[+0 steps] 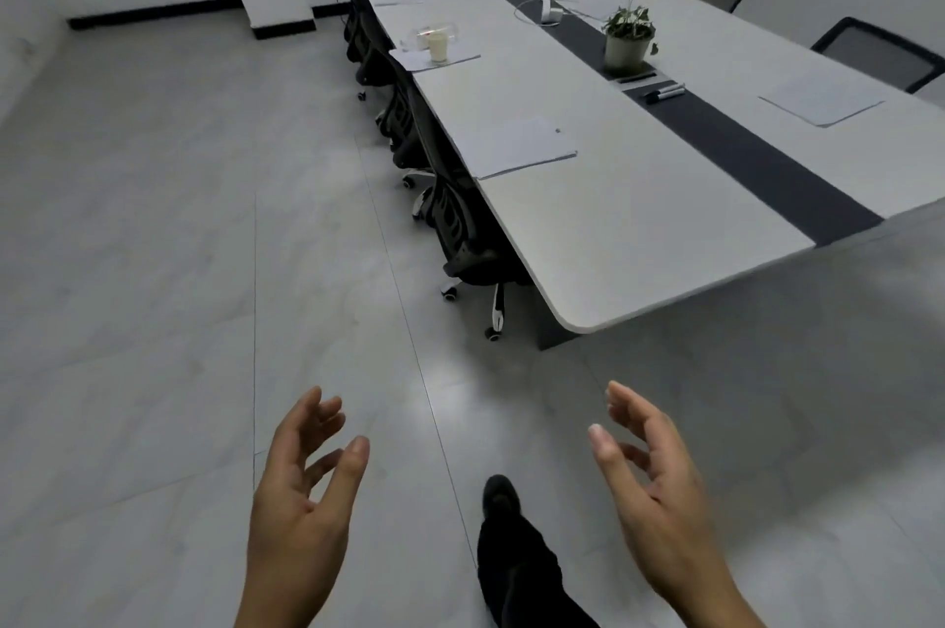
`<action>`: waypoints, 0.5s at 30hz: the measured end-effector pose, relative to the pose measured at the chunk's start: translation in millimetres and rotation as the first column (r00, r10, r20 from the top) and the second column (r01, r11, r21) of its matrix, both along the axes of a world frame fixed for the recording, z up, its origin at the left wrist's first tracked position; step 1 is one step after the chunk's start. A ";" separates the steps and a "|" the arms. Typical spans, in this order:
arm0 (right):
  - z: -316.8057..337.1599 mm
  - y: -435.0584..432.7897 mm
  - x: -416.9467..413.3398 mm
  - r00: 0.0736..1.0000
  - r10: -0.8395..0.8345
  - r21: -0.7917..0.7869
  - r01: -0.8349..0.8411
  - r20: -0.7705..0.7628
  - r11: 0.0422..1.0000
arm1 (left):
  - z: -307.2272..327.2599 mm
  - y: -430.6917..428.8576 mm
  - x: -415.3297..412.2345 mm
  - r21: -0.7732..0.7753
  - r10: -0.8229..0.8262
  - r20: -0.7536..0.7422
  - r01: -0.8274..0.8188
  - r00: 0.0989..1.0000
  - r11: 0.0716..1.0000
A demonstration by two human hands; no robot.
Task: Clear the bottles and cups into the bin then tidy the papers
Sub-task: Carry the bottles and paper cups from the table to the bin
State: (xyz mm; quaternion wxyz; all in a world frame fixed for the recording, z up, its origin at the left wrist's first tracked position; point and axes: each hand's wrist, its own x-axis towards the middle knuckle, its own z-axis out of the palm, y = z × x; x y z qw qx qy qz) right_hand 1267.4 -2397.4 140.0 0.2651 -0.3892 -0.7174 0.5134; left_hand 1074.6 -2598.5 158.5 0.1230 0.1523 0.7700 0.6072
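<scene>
The left hand [299,499] and the right hand [659,489] are hanging low over the floor [153,269], palms facing each other, well apart from the table [639,244]. The fingers [327,410] of both hands are spreading loosely, a little bent, and holding nothing. A leg [516,561] in black is showing between the two hands.

A pale cup [438,47] is standing upright near the table's left edge, resting on a sheet [414,58]. Just behind it a clear bottle [434,32] is lying on its side; whether the two are touching is not clear. Nearer along the same edge a stack [521,146] of papers is lying flat, and a second stack [820,101] is lying on the right side, past the dark strip [767,167] running down the table's middle.

A plant [628,36] is standing on that strip, with markers [665,91] lying just in front of it and a white cable [532,1] looping behind. Black chairs [460,218] are sitting tucked along the left edge.
</scene>
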 end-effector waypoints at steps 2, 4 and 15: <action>-10.3 30.6 -53.0 1.000 0.008 -0.017 -0.009 -0.021 1.000 | -4.8 30.2 -42.5 -0.017 0.016 0.000 -0.016 1.000 1.000; -9.7 62.1 -110.3 0.998 0.044 -0.039 -0.046 -0.036 0.998 | -0.5 57.3 -88.2 -0.038 0.040 0.002 -0.040 0.999 0.998; 42.9 169.2 -433.2 0.911 0.412 0.005 -0.412 -0.028 0.911 | 33.3 124.3 -319.0 0.063 0.320 -0.016 -0.318 0.947 0.946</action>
